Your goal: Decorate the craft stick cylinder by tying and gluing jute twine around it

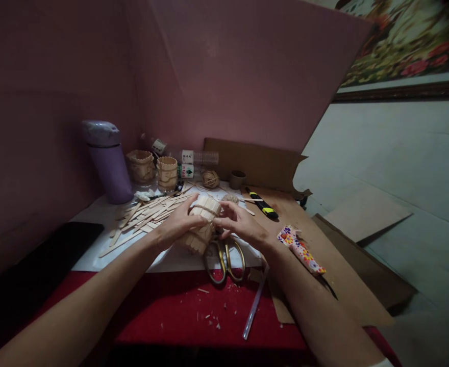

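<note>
A small cup made of pale craft sticks lies tilted on the white sheet, with twine wound around it. My left hand is closed around its left side, thumb along the stick wall. From the right, my right hand grips the same cup, fingers and thumb close to the twine. Some of its fingertips are hidden. Just below the cup, the scissors rest with their brass-coloured handles toward me. A ball of twine sits behind my right hand.
Loose craft sticks spread at left, near a purple bottle. Behind stand finished stick cups and clear plastic bottles. At right, a utility knife and a flowered glue gun lie on cardboard. A glue stick lies in front.
</note>
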`<state>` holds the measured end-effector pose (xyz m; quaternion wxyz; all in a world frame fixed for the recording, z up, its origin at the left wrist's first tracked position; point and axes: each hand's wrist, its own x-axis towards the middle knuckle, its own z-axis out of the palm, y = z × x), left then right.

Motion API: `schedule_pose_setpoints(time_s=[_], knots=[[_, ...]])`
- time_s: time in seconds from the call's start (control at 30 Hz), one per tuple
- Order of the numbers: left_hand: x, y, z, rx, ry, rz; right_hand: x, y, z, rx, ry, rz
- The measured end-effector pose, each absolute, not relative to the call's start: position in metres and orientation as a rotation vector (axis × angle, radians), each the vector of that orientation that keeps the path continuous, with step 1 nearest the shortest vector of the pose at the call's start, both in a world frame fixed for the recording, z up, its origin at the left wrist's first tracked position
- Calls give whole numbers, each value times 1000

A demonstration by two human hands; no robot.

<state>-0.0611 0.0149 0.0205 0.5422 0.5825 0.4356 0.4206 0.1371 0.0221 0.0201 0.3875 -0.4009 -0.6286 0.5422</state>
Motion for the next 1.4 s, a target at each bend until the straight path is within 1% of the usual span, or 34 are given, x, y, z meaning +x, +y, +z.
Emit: schedule_pose_setpoints(time_s=[0.2, 0.6, 0.77, 1.4], knots=[[-60, 16, 20, 1387, 1056, 1022, 133, 19, 18, -963, -1641, 1403], [-61, 15, 21, 1447, 1070, 954, 135, 15, 26, -1055, -1537, 1354], [-62, 16, 18, 1466, 1085, 935, 134, 16, 20, -1071, -1553, 1344], [-59, 12, 23, 1434, 1075, 933, 137, 17, 21, -1034, -1531, 1404]])
